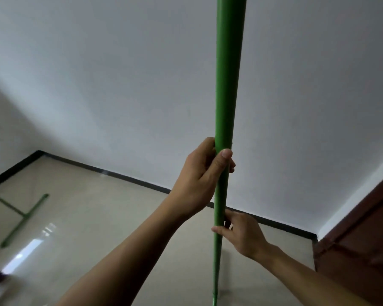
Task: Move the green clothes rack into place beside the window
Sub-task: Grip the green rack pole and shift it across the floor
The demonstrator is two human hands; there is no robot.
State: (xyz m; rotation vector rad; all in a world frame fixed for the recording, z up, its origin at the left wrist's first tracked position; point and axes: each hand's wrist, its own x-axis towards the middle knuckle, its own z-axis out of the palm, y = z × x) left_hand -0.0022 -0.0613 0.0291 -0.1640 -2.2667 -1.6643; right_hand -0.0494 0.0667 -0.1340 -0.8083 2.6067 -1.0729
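Fingers of both the left hand [200, 175] and right hand [241, 234] clench the smooth, round green pole [227, 89], standing upright.

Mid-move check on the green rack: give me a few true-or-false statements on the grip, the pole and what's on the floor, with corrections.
1. Both hands grip the green upright pole. True: the left hand is wrapped around it, and the right hand holds it too.
2. The right hand is the higher one. False: it grips below the left hand.
3. The pole lies flat on the floor. False: it stands close to upright and runs out of the top of the view.
4. A green T-shaped base piece lies on the tiled floor at left. True.
5. A wooden door is at the left. False: it is at the right edge.
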